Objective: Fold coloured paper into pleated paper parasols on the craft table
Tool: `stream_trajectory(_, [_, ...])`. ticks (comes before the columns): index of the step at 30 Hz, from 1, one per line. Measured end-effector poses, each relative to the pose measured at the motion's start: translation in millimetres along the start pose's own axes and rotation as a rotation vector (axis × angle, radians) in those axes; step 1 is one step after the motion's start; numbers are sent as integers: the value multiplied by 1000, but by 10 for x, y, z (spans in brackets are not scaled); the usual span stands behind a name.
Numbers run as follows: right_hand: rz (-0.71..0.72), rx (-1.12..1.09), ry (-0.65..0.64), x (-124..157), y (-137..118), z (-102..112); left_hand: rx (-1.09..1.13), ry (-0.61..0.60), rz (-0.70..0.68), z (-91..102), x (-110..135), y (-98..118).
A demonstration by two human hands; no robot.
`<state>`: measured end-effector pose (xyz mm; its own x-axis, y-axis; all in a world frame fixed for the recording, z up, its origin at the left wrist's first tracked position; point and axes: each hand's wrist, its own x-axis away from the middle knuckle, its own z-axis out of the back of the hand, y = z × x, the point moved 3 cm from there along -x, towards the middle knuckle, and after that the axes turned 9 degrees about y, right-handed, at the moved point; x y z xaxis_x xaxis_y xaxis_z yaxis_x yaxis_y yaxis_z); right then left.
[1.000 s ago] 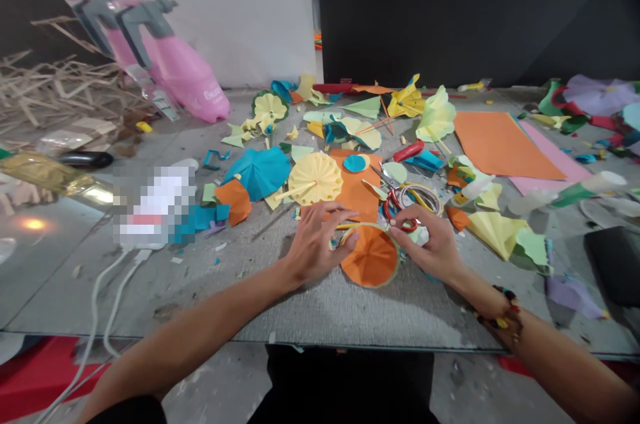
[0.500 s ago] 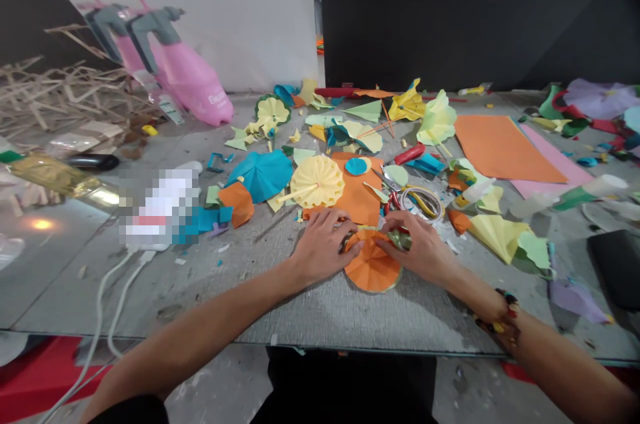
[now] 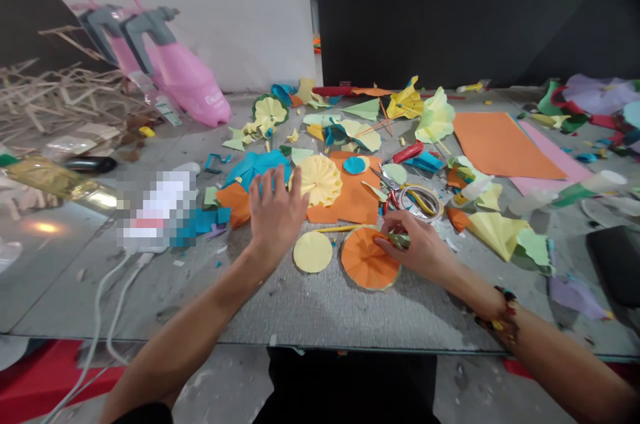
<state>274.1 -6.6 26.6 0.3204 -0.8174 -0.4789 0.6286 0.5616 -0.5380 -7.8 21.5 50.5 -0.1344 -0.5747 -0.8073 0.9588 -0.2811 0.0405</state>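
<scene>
A pleated orange paper disc (image 3: 367, 267) with a pale edge lies near the front of the table. My right hand (image 3: 423, 247) grips it at the upper right, thumb and fingertip pressed together near its middle. Behind those fingers a greenish piece is partly hidden. My left hand (image 3: 277, 211) is raised with its fingers spread and holds nothing. It is in front of a folded blue paper piece (image 3: 257, 167) and beside a pleated yellow paper rosette (image 3: 323, 181). A flat pale yellow paper circle (image 3: 313, 253) and a yellow pencil-like stick (image 3: 340, 229) lie between my hands.
Scissors (image 3: 393, 187) and a tape roll (image 3: 425, 203) lie behind my right hand. Orange sheets (image 3: 505, 144) rest at the right, near a black case (image 3: 615, 264). A white power strip (image 3: 160, 211) with cables and pink spray bottles (image 3: 185, 81) stand at the left. Paper scraps are scattered around.
My left hand has let go of the orange disc and moved left and up, its fingers spreading. The pale yellow circle and the stick now show. My right hand stays at the disc.
</scene>
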Motion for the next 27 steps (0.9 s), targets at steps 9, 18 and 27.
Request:
stream_trajectory(9, [7, -24, 73, 7, 53, -9, 185, 90, -112, -12, 10, 1])
stream_trajectory(18, [16, -22, 73, 14, 81, -11, 379, 261, -192, 60, 119, 81])
stream_trajectory(27, [19, -34, 103, 20, 71, -13, 400, 412, -227, 74, 195, 38])
